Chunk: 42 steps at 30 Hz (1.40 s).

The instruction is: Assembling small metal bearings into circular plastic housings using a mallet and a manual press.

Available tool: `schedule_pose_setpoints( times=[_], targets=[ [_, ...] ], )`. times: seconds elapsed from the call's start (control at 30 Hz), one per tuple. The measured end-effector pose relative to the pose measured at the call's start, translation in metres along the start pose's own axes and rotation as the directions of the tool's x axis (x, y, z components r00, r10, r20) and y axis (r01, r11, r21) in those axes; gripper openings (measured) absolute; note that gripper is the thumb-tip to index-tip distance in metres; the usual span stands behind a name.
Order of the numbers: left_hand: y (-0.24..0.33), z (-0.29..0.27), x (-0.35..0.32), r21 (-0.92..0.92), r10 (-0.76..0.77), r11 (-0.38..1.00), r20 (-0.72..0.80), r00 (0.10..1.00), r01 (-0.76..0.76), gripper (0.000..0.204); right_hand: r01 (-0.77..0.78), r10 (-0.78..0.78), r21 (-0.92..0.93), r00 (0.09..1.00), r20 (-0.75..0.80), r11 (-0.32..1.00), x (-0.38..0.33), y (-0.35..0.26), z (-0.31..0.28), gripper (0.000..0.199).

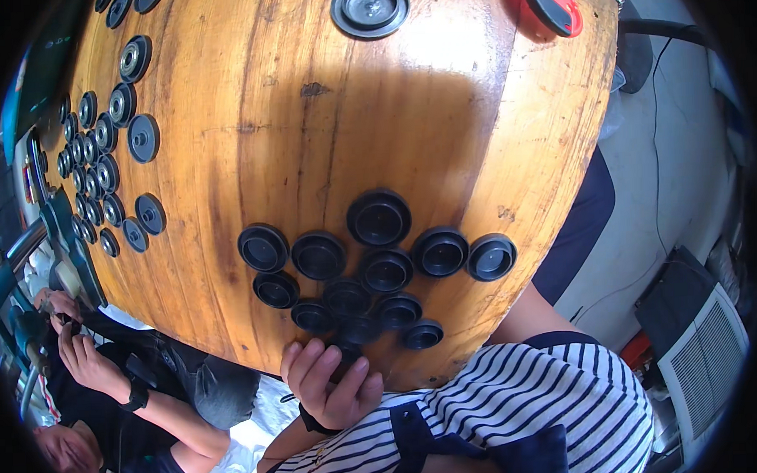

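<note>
My left hand [332, 386] is at the near edge of the wooden table [204, 267], its fingers curled round a black round cap [346, 353]. Just beyond my fingers, several more black round caps with raised rims lie in a close cluster, among them a larger cap [379, 217] at the far side and a cap [491, 257] at the right end. Bare skin of my right arm [535, 316] shows past the table's right edge; the right hand itself is out of sight.
At the table's left are many dark wheels with metal centres [122, 104]. A large black disc [370, 7] and a red-and-black tool [551, 7] lie at the far side. Left, a co-worker's hands [89, 359] hold a small dark thing by a green machine [70, 247]. A grey vented panel [704, 363] stands right.
</note>
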<state>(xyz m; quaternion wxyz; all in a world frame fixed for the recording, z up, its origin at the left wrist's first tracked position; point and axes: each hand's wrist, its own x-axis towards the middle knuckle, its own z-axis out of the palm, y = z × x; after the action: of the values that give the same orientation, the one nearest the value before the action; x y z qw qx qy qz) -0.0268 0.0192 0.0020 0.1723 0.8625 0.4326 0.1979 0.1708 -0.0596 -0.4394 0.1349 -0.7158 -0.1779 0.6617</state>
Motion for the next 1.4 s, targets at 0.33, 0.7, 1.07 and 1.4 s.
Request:
schedule_pose_setpoints(
  times=[0.33, 0.7, 1.07, 1.4],
  targets=[
    [0.0, 0.001, 0.004, -0.023, -0.01, 1.0, -0.048, 0.999, 0.009, 0.017, 0.01, -0.012, 0.263, 1.0, 0.004, 0.965, -0.023, -0.004, -0.005, 0.028],
    [0.036, -0.046, 0.051, -0.294, 0.013, 0.953, 0.287, 0.958, 0.076, 0.043, 0.167, -0.177, 0.569, 0.983, -0.038, 0.805, -0.053, -0.054, -0.032, 0.027],
    [0.057, 0.034, 0.105, 0.191, 0.378, 0.889, 0.206, 0.903, -0.416, 0.071, 0.27, -0.391, 0.858, 0.916, -0.09, 0.436, -0.208, -0.133, -0.105, 0.017],
    [0.104, 0.015, 0.01, -0.612, -0.011, -0.478, 0.721, 0.693, 0.63, 0.057, 0.794, -0.856, 0.548, 0.455, -0.246, 0.265, -0.41, -0.182, -0.086, 0.022]
  ],
)
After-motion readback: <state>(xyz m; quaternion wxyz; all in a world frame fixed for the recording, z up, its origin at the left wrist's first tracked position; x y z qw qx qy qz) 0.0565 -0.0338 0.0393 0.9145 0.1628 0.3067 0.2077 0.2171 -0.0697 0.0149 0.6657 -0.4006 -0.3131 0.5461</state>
